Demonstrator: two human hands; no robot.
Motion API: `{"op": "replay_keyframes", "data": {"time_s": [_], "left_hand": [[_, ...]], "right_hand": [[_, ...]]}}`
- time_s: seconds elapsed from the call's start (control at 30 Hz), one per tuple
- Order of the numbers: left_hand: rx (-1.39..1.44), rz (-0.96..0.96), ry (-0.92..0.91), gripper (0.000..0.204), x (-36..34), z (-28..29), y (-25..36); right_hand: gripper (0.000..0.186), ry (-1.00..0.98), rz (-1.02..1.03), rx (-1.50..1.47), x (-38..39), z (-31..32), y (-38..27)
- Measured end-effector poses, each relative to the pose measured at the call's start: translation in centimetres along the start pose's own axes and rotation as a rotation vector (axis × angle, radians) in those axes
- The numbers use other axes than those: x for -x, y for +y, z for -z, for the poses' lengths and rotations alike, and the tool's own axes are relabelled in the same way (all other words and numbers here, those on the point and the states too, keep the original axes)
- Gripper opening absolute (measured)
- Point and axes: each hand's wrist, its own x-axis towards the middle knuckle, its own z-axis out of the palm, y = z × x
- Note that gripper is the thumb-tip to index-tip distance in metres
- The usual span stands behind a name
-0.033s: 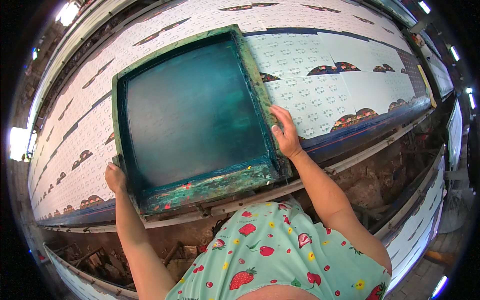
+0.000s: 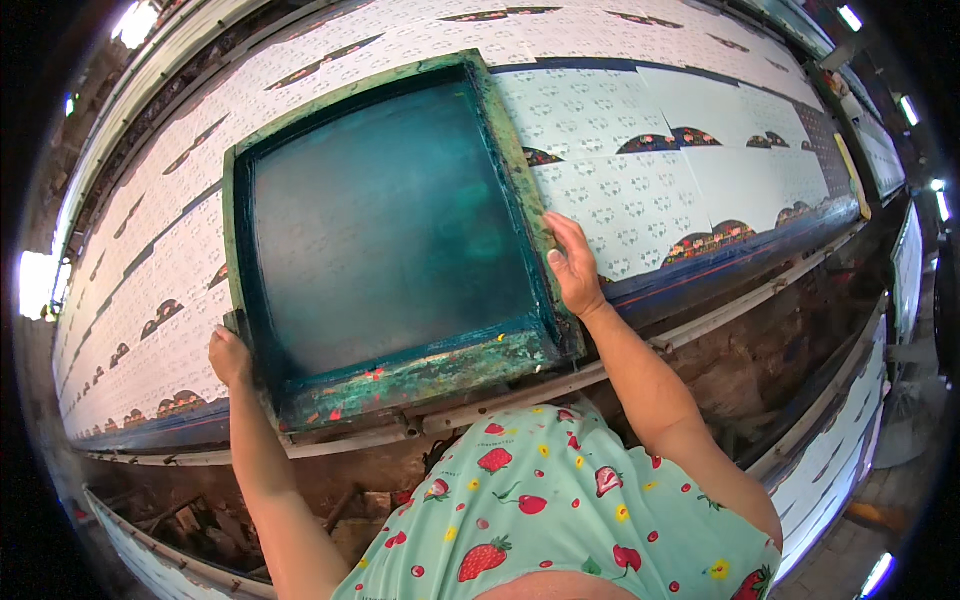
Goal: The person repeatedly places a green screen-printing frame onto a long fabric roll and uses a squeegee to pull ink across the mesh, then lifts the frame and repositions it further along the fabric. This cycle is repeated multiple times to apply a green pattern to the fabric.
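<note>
A large screen-printing frame (image 2: 505, 150) with green, paint-stained wooden sides lies on a long table covered with printed sheets. Dark teal mesh (image 2: 380, 230) fills it, with a wet-looking sheen. At its lower left corner, my left hand (image 2: 230, 356) is closed by a small dark block on the frame's edge; its fingertips are partly hidden. My right hand (image 2: 575, 268) rests against the right side, fingers stretched upward along the wood and thumb apart. To the right lie white sheets (image 2: 640, 210) with small green prints and dark flowered scallop shapes (image 2: 710, 240).
A metal rail (image 2: 690, 325) runs along the table's near edge, close to my body. Below it is a dark gap with rubble and rods. Another long table (image 2: 830, 490) with white sheets stands at the lower right. Bright lamps (image 2: 133, 25) show around the rim.
</note>
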Motion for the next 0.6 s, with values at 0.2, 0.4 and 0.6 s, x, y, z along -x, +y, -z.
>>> {"op": "replay_keyframes", "data": {"time_s": [0.2,0.4,0.6], "left_hand": [[0.181,-0.004,-0.023,0.059,-0.4,-1.8,-1.3],[0.270,0.036,-0.053,0.062,-0.6,-2.5,-1.8],[0.459,0.050,-0.068,0.064,-1.7,-3.2,-4.0]], "right_hand": [[0.072,0.105,-0.210,-0.248,-0.4,0.1,1.2],[0.074,0.236,-0.345,-0.536,-0.1,0.4,1.7],[0.077,0.110,-0.360,-0.649,-1.7,1.1,-2.5]]}}
